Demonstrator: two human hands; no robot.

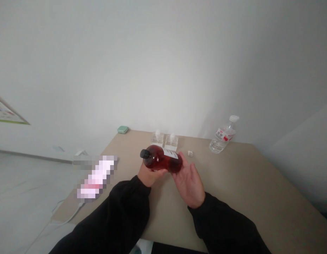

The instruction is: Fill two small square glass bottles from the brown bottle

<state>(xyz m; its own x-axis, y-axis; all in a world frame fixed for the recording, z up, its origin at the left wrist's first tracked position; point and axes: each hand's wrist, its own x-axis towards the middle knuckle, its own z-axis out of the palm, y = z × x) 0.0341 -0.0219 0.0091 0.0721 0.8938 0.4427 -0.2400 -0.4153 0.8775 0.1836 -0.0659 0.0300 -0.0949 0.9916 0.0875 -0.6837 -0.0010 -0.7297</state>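
A dark red bottle (159, 158) with a black cap and a white label lies sideways in my hands above the table, its cap pointing left. My left hand (150, 174) grips it from below near the cap end, the thumb along its lower side. At the base end, my right hand (189, 181) supports it with the palm turned up and the thumb apart. The bottle partly hides the fingers of both hands. Just beyond it stand two small clear square containers (171, 142) with white tops.
At the back right of the table (226, 183) is a clear water bottle (223, 135). A small white piece (190, 153) lies nearer the middle. A green case (122, 129) sits at the back left corner. A blurred-out phone-like device (96, 178) with a white cable (72, 216) occupies the left edge.
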